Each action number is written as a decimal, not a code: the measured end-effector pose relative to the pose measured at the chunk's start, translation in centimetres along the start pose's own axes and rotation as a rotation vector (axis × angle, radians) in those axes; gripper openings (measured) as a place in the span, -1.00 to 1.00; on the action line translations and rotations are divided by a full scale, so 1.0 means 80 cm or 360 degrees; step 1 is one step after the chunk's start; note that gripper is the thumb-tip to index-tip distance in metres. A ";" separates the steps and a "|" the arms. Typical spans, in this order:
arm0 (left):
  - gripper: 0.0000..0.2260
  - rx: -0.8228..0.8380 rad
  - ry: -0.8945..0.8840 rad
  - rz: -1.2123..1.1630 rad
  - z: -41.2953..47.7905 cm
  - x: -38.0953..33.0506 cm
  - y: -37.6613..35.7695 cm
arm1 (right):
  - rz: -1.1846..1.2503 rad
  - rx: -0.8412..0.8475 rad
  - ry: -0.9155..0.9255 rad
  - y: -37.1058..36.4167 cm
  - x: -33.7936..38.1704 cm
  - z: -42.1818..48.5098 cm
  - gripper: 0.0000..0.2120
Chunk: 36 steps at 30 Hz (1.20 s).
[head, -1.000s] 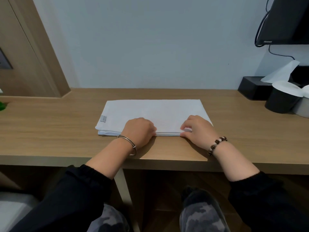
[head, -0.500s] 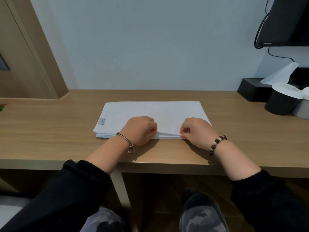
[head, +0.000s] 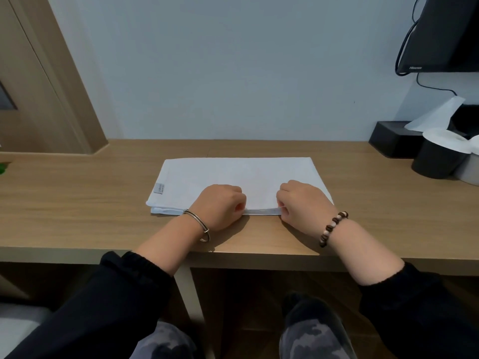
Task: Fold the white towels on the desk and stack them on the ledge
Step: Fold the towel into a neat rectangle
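Wide wooden desk (head: 77,203) across the view, with the folded white towel (head: 233,174) lying flat at its centre. A black box (head: 391,138) sits out at 2 o'clock. Both hands work the towel's 6 o'clock edge: the left hand (head: 220,206) is curled, gripping that edge, and the right hand (head: 303,203) pinches the layers alongside. There's a small tag (head: 159,188) at the towel's 9 o'clock.

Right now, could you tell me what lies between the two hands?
Only the white towel: its layered near edge, with nothing on it, seen in the head view.
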<state>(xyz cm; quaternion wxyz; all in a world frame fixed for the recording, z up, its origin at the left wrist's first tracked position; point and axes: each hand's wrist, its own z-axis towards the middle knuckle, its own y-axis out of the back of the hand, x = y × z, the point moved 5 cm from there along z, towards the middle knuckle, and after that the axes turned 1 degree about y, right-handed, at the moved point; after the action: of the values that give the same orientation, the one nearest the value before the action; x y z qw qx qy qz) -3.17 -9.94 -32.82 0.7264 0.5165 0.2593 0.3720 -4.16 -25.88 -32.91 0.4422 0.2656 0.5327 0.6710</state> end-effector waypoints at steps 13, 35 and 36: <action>-0.75 0.0084 -0.0044 -0.0105 -0.001 -0.007 0.000 | 0.0413 -0.0015 -0.0442 -0.007 -0.035 0.013 -0.73; -0.41 0.0641 0.0840 0.0037 0.038 0.018 -0.075 | 0.1069 0.0152 -0.0840 -0.020 -0.132 0.012 -0.69; -0.41 0.0634 0.0842 0.0045 0.038 0.017 -0.075 | 0.1032 0.0233 -0.0790 -0.027 -0.134 0.012 -0.72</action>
<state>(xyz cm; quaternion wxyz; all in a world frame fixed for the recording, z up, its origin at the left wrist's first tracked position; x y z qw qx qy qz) 1.58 -11.65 -37.49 0.5134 0.5375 0.4993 0.4453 2.33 -34.70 -33.46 0.3028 0.6041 0.3450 0.6514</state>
